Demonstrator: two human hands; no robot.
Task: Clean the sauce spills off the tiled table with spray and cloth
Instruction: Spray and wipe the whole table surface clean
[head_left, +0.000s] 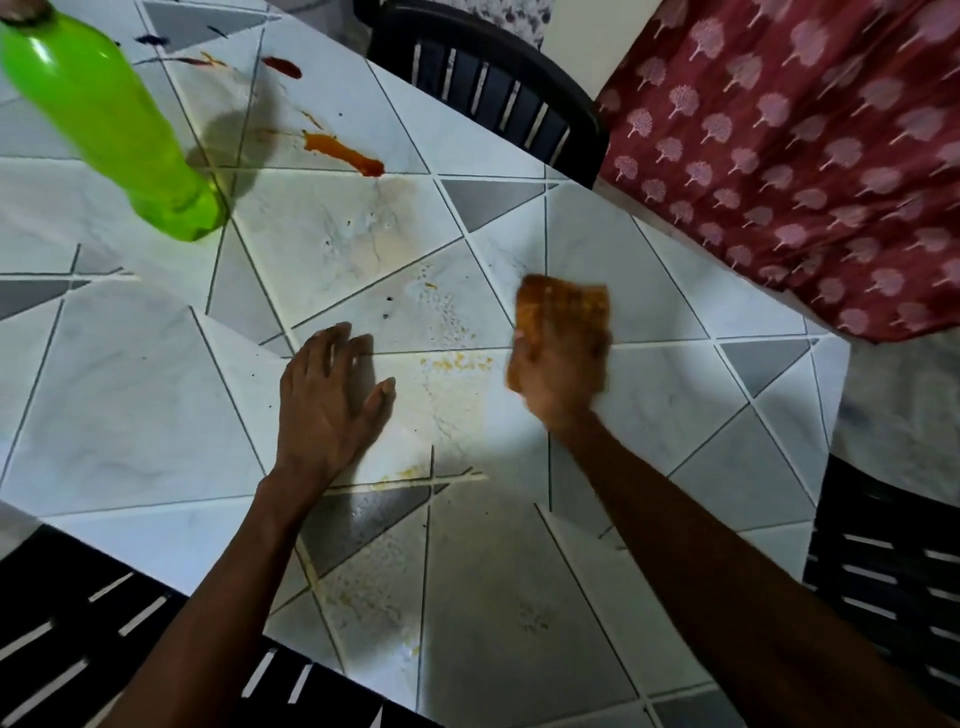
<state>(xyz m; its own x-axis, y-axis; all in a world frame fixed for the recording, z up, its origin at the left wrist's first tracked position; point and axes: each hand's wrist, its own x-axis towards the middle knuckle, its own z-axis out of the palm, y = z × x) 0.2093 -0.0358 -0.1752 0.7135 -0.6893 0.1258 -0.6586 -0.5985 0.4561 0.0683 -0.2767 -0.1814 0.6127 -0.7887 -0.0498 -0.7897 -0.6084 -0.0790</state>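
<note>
My right hand presses an orange-stained cloth onto the tiled table right of centre; the hand and cloth are motion-blurred. My left hand lies flat on the tiles with fingers spread, just left of the cloth. Yellow-orange smear specks sit between the two hands. Farther back lie an orange sauce streak and a dark red blob. A green bottle stands at the back left.
A dark slatted chair stands behind the table, another at the right, and one at the near left. A red patterned fabric hangs at the upper right. Small dark spots mark the far tiles.
</note>
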